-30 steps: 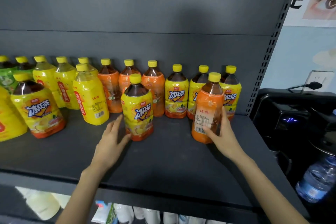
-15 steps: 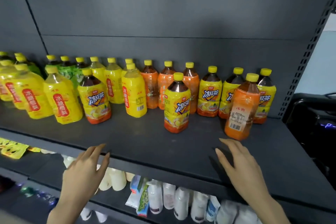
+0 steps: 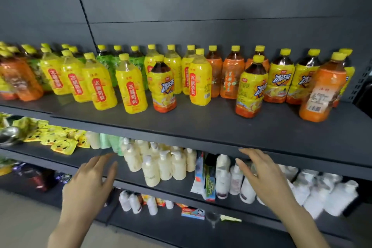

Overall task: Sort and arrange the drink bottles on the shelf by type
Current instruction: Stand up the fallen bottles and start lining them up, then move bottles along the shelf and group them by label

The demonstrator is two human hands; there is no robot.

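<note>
Left hand (image 3: 90,183): fingers spread, empty, drawn back below the shelf (image 3: 201,127) edge.
Right hand (image 3: 261,175): likewise released and empty.
Front row, beyond the right hand: 1 orange bottle (image 3: 320,90), let go 1 second ago, standing apart from the orange group (image 3: 230,78) behind; 1 iced-tea bottle (image 3: 250,88) left of it.
Beyond the left hand: 1 stray iced-tea bottle (image 3: 164,84) among yellow pear bottles (image 3: 131,84).
Assessment: types still mixed, and both hands are free for the next pick.
</note>
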